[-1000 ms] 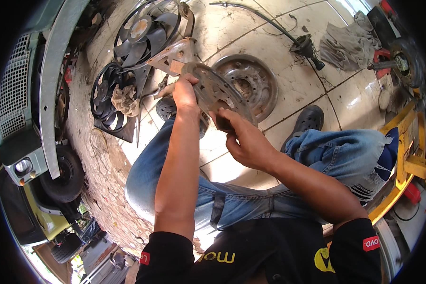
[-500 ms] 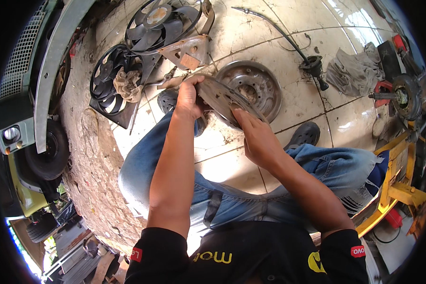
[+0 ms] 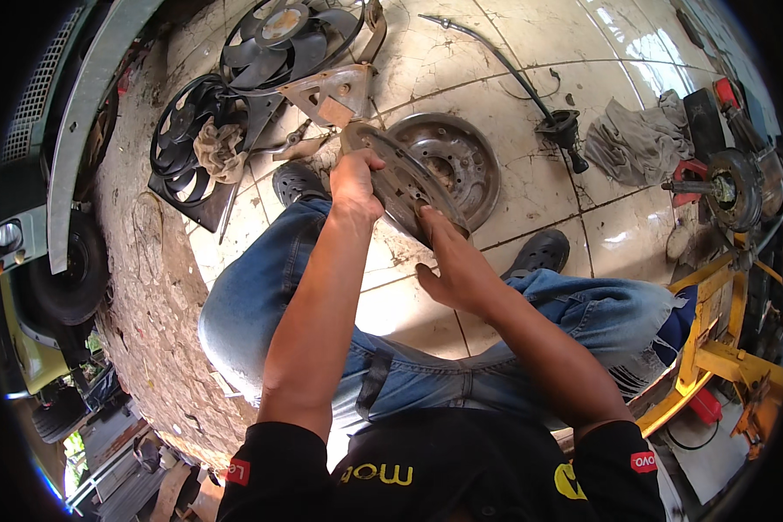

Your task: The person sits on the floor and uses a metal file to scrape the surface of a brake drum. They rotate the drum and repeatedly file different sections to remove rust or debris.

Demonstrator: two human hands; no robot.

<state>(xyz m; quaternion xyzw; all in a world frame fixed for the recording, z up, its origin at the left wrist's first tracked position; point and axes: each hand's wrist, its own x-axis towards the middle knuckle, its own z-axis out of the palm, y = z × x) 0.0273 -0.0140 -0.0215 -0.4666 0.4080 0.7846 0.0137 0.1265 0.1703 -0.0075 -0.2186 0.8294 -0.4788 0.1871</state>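
Observation:
A round, rusty grey metal plate (image 3: pixel 398 171) with holes in its face is held up at a tilt between my knees. My left hand (image 3: pixel 357 186) is closed on its left side, the thumb lying over the face. Against the plate's lower right part rest the stretched fingertips of my right hand (image 3: pixel 461 265), with the thumb standing apart from them. Behind the plate, a larger round steel disc (image 3: pixel 485 165) with a ring of holes lies flat on the tiles. The held plate partly hides it.
Left of me lie two black fans (image 3: pixel 296 43), a crumpled cloth (image 3: pixel 219 150) and a metal bracket (image 3: pixel 331 91). To the right are a lever with a long cable (image 3: pixel 558 126), a grey rag (image 3: pixel 639 139) and a yellow metal frame (image 3: pixel 713 352). A vehicle (image 3: pixel 26 209) stands far left.
The plate has turned a little steeper. My left hand has slid lower along its edge. My right thumb has spread away from the plate. The whole view has shifted slightly.

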